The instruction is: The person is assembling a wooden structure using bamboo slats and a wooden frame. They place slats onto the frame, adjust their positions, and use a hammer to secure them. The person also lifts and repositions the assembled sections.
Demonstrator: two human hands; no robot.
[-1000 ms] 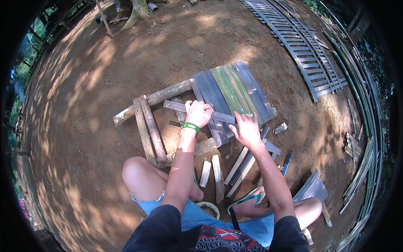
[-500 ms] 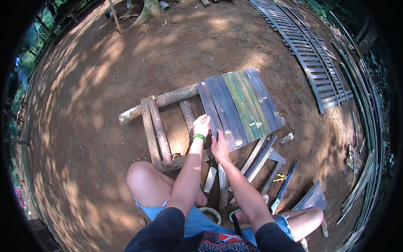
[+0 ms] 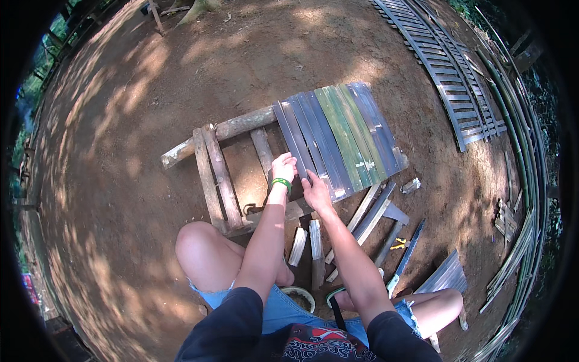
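Note:
Dark and green flat slats (image 3: 341,136), likely split bamboo or thin wood, lie side by side across a log frame (image 3: 244,125). At the frame's left end, its crosspieces show bare. My left hand (image 3: 284,169), with a green wristband (image 3: 281,181), is closed beside the leftmost slat (image 3: 294,136); whatever its fingers hold is hidden. Close to its right, my right hand (image 3: 316,192) grips the near end of the left slats, thumb on top. Beneath my forearms lie short split wood pieces (image 3: 298,246).
To my right are a hand saw (image 3: 394,212), a long blade with a pale handle (image 3: 410,253), yellow-handled pliers (image 3: 398,244) and a corrugated piece (image 3: 445,274). A bowl (image 3: 300,297) sits between my legs. Farther off lie a slatted panel (image 3: 446,78) and long bamboo poles (image 3: 523,181).
The view has tilted slightly, so frame and slats sit a little higher and further left. Both hands stay at the leftmost slats, with little shift against them.

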